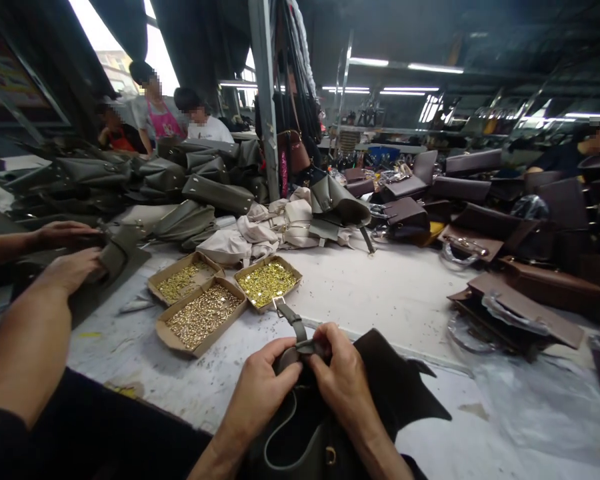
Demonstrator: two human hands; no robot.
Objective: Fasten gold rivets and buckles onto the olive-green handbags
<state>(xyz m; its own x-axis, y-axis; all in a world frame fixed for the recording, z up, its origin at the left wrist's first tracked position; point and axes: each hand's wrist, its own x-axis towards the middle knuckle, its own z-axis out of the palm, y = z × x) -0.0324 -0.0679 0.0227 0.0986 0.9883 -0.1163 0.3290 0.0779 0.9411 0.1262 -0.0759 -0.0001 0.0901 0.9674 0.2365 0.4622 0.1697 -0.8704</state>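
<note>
A dark olive handbag (pixel 393 380) lies in front of me, its mouth open toward me and its flap spread to the right. My left hand (pixel 263 383) pinches the bag's top edge between thumb and fingers. Close beside it, my right hand (pixel 344 370) is closed on the same edge, thumb nearly meeting the left one. Between them a short strap (pixel 294 321) with a metal buckle points away from me. What lies under my fingertips is hidden. Just beyond stand cardboard trays of small metal pieces: a copper-gold one (pixel 203 317), a yellow-gold one (pixel 267 283) and another behind (pixel 183 283).
At the left, a co-worker's hands (pixel 75 263) hold another olive piece. Olive bags (pixel 155 167) and pale fabric pouches (pixel 250 233) are piled across the back. Brown bags (pixel 520 313) crowd the right, near clear plastic wrap (pixel 550 400). A post (pixel 265 100) rises behind the pile.
</note>
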